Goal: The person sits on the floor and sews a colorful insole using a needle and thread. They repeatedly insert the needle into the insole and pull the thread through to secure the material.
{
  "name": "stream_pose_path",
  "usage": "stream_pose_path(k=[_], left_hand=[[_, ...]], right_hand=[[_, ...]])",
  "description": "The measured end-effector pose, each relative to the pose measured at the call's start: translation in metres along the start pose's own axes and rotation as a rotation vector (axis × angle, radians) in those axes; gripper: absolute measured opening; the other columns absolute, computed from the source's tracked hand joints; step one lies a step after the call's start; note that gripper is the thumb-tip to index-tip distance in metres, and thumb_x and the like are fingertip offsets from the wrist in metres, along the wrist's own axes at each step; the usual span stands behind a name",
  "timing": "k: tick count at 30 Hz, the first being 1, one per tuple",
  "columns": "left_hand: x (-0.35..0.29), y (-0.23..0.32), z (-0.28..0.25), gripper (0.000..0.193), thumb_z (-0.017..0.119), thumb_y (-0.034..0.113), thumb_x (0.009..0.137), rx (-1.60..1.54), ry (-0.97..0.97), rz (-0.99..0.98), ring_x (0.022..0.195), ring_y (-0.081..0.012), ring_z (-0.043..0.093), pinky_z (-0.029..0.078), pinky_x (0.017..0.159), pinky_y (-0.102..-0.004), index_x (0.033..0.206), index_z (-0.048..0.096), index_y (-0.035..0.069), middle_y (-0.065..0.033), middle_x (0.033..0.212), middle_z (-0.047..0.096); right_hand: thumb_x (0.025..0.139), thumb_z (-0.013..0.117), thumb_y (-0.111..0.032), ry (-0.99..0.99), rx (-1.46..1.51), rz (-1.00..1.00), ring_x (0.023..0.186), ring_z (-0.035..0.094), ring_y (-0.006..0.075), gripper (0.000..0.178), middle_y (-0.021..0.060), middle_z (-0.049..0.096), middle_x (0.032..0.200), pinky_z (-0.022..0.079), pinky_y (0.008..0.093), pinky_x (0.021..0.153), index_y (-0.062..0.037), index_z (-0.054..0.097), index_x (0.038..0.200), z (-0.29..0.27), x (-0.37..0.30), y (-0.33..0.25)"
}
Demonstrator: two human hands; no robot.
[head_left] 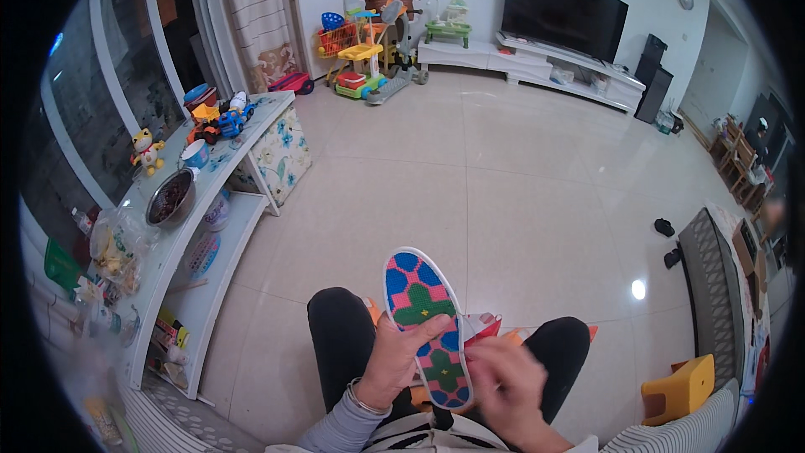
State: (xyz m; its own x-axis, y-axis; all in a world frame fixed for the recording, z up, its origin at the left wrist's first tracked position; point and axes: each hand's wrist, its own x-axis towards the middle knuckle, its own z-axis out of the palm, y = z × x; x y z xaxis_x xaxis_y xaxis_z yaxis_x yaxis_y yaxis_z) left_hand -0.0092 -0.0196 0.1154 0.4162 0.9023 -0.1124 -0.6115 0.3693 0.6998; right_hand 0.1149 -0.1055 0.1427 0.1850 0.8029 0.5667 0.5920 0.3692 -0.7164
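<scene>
My left hand grips a shoe insole by its left edge, thumb across the face. The insole stands upright over my lap and is stitched in blue, pink and green patches with a white rim. My right hand is blurred at the insole's lower right edge, fingers pinched together there; I cannot make out anything small between them. A bracelet sits on my left wrist. My knees in black trousers frame the insole.
A white shelf table on the left carries toys, a metal bowl and bags. Toy carts stand by the far wall beside a television on a low white unit. A yellow stool and a sofa edge are at right.
</scene>
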Motion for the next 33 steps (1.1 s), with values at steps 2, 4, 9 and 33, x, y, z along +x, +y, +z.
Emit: stream_pose_path(k=[2,4,9,33], left_hand=[[-0.001,0.001,0.000,0.023,0.064,0.001,0.078,0.018,-0.062,-0.005,0.079,-0.0145,0.063,0.054,0.068,-0.0271,0.100,0.056,0.001,-0.0073,0.089,0.064],[-0.003,0.002,0.001,0.024,0.064,0.001,0.078,0.071,-0.100,-0.018,0.079,-0.0148,0.063,0.054,0.069,-0.0274,0.100,0.056,0.001,-0.0079,0.091,0.064],[-0.004,-0.005,0.002,0.024,0.066,0.000,0.076,0.079,-0.164,0.006,0.078,-0.0142,0.063,0.054,0.069,-0.0266,0.099,0.058,0.000,-0.0077,0.091,0.064],[-0.005,-0.007,-0.002,0.033,0.065,-0.004,0.073,-0.073,-0.182,-0.254,0.078,-0.0164,0.064,0.056,0.068,-0.0300,0.103,0.052,0.002,-0.0088,0.091,0.062]], right_hand=[[0.078,0.052,0.003,0.134,0.130,0.196,0.056,0.049,0.0122,0.006,0.0060,0.056,0.072,0.038,0.0223,0.052,0.0027,0.058,0.078,-0.012,0.006,0.006],[0.086,0.049,-0.006,0.086,0.393,0.473,0.061,0.046,0.0080,0.015,0.0035,0.057,0.076,0.038,0.0205,0.058,0.0042,0.059,0.083,-0.012,0.022,0.016],[0.089,0.053,-0.017,-0.153,1.308,0.877,0.082,0.056,0.0138,0.023,0.0078,0.059,0.088,0.046,0.0270,0.076,0.0033,0.057,0.099,0.002,0.023,0.029],[0.081,0.050,0.005,0.523,1.777,0.807,0.057,0.045,0.0090,0.009,0.0002,0.045,0.064,0.040,0.0195,0.053,-0.0038,0.047,0.082,-0.045,0.016,0.187]])
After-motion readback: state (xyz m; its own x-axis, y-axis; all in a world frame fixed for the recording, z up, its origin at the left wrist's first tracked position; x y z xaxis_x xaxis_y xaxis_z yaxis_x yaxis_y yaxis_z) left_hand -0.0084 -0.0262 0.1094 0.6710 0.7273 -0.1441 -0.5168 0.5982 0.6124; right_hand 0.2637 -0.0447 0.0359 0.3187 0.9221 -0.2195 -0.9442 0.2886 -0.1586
